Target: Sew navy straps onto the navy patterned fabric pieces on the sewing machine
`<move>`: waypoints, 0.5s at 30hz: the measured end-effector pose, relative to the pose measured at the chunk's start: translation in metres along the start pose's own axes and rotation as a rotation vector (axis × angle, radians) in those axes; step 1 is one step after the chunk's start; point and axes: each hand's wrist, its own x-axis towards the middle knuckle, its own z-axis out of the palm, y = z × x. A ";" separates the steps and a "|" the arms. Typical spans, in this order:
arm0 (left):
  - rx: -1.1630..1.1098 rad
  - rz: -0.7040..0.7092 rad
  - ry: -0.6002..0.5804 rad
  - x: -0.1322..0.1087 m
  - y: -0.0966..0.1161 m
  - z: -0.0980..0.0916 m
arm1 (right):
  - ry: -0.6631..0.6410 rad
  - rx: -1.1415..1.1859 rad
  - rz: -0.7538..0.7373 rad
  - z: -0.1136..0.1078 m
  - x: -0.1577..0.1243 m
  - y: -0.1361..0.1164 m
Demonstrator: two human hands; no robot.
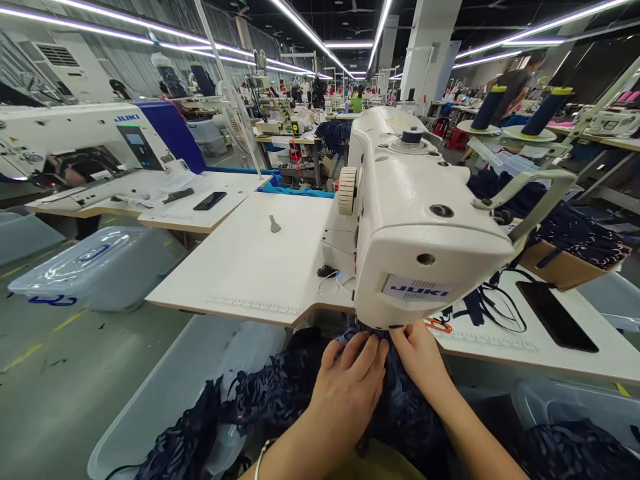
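Note:
A white JUKI sewing machine [415,220] stands on a white table [250,267], its head end toward me. Dark navy lace fabric [280,393] spills from under the machine head down over my lap. My left hand [350,390] lies flat on the fabric just below the machine head, fingers together. My right hand [417,353] presses the fabric beside it, fingertips at the machine's lower edge. The needle area is hidden by the machine head.
A black phone [555,313] and orange-handled snips [439,325] lie on the table at right. A cardboard box with navy fabric [565,257] sits behind. Clear plastic bins [95,267] stand at left and below the table. Another sewing station [100,143] is at far left.

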 end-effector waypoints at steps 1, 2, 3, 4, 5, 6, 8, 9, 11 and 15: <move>0.014 -0.008 0.003 0.000 0.001 0.001 | 0.005 -0.036 0.000 0.001 0.001 0.001; 0.030 -0.014 0.003 0.001 0.002 0.002 | 0.011 -0.066 -0.002 0.001 0.002 0.001; 0.047 -0.019 0.001 0.001 0.003 0.003 | 0.016 -0.090 -0.007 0.001 0.003 0.002; 0.065 -0.022 0.000 0.001 0.004 0.003 | 0.022 -0.109 -0.014 0.001 0.004 0.002; 0.085 -0.024 0.002 0.002 0.004 0.003 | 0.029 -0.123 -0.024 0.001 0.005 0.002; 0.103 -0.024 0.006 0.002 0.005 0.003 | 0.035 -0.133 -0.035 0.001 0.005 0.002; 0.131 -0.026 0.017 0.003 0.007 0.003 | 0.047 -0.151 -0.053 0.000 0.006 0.003; 0.139 -0.025 0.021 0.003 0.008 0.003 | 0.055 -0.160 -0.060 0.000 0.006 0.003; 0.143 -0.028 0.019 0.003 0.009 0.003 | 0.066 -0.175 -0.074 0.001 0.006 0.002; 0.135 -0.046 0.004 0.002 0.012 0.005 | 0.064 -0.193 -0.075 0.002 0.006 0.001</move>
